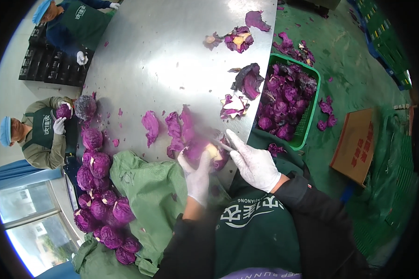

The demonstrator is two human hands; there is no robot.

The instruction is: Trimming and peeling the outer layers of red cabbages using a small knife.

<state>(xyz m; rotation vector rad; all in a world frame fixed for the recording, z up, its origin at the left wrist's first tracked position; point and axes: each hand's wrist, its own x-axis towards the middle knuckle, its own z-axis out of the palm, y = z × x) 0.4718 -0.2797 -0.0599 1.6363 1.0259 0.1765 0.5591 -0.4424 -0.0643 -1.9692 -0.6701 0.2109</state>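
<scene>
Both my hands wear white gloves at the near edge of the steel table. My left hand (198, 176) grips a red cabbage (196, 147), which is blurred, with its pale cut stem towards me. My right hand (253, 165) holds a knife (219, 142) whose blade lies against the cabbage by the stem. Loose purple leaves (174, 129) lie just beyond the cabbage. Cut leaf pieces with pale stem ends (234, 106) rest near the table's right edge.
A green plastic crate (312, 115) full of trimmings stands right of the steel table (136, 69). Whole red cabbages (99, 209) and a green woven sack (146, 188) lie left. A cardboard box (354, 146) is on the floor. Two co-workers stand across the table, one holding a cabbage (64, 111).
</scene>
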